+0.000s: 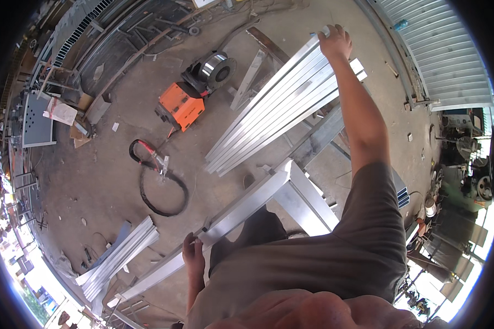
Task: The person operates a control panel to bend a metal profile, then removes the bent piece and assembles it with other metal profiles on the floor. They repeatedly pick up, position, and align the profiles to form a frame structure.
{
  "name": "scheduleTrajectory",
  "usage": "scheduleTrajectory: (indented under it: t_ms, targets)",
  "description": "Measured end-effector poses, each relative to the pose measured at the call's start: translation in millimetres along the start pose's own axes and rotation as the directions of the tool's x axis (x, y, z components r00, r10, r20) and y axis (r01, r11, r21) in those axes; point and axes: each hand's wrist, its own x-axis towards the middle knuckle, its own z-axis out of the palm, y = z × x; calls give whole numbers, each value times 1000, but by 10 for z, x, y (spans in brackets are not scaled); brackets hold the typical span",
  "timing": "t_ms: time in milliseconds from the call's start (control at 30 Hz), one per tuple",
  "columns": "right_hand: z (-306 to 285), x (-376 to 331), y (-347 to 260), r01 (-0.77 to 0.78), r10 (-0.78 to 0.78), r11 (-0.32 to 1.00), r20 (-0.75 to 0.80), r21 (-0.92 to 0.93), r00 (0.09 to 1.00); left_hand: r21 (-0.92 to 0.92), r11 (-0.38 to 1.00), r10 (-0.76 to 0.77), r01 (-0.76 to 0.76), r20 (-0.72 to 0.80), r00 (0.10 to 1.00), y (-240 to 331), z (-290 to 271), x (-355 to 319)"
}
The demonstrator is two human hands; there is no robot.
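I saw my right hand (335, 41) at one o'clock, fingers curled over the far end of the tube stack (274, 109), one bundle of roughly eight tubes. My left hand (193, 255) at seven o'clock gripped one long beam (241, 205). One orange welder (181, 106) sat at eleven o'clock beside one wire spool (217, 67).

The person wore a loose grey-brown T-shirt (335, 257), its short sleeve ending just above the right elbow and creased in soft folds across the chest. Both forearms were bare. The right hand (335, 41) and left hand (193, 255) wore no gloves, and no watch or rings could be made out.
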Motion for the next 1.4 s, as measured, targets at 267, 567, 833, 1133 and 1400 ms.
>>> scheduleTrajectory:
  t_ms: [267, 567, 833, 1133, 1400]
  targets:
    - [-963, -1302, -1296, 213, 92, 686, -373, 695, 923, -256, 966, 78, -35, 160, 984, 536, 253, 422]
    - [-2034, -2506, -2519, 73, 250, 546, -246, 834, 936, -398, 916, 207, -54, 352, 913, 497, -100, 257]
    - [-3583, -3661, -3609, 457, 79, 551, -589, 698, 805, -670, 694, 208, 264, 537, 817, 29, -629, 195]
    - [-6300, -4602, -2051, 547, 406, 402, -678, 735, 613, -833, -124, 411, 540, 452, 792, 492, -513, 663]
    - [-7123, -7016, 1500, -578, 606, 754, -673, 313, 425, -910, 31, 244, 414, 408, 879, 465, -1129, 663]
